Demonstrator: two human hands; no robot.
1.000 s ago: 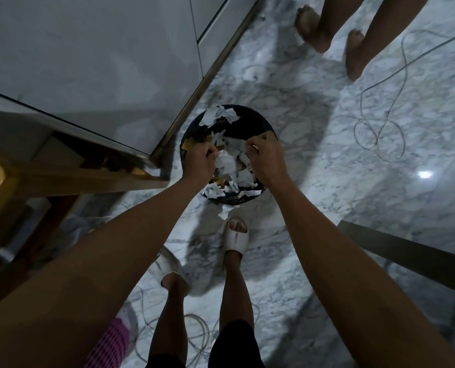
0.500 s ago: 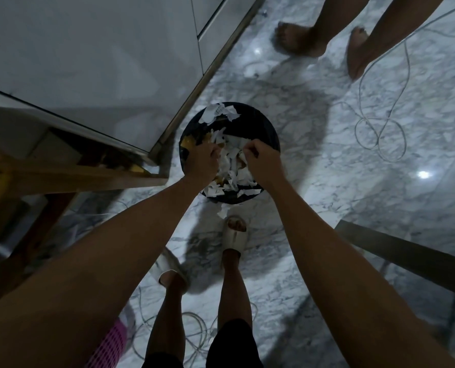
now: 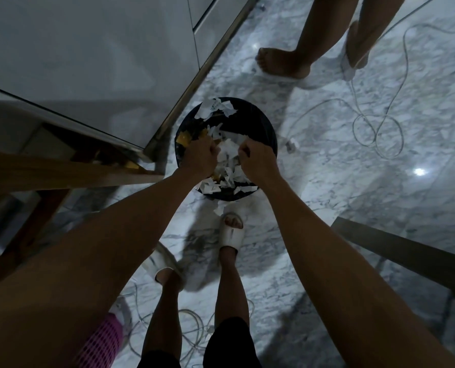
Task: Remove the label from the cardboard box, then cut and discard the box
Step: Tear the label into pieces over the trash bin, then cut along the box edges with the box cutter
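- White label scrap (image 3: pixel 227 152) pinched between both hands over black bin (image 3: pixel 270 136), so torn pieces drop inside.
- Left hand (image 3: pixel 201 158), right hand (image 3: pixel 258 162): fingers closed on scrap.
- Cardboard box not in view.
- One shred (image 3: pixel 219 207) lies on marble floor (image 3: pixel 327 181), beside bin.

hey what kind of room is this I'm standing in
Probably a home, perhaps a kitchen or dining area. The floor is polished marble, glossy white cabinets stand beside a wooden table, and both hands work over a black bin of torn paper. Loose cables trail across the floor.
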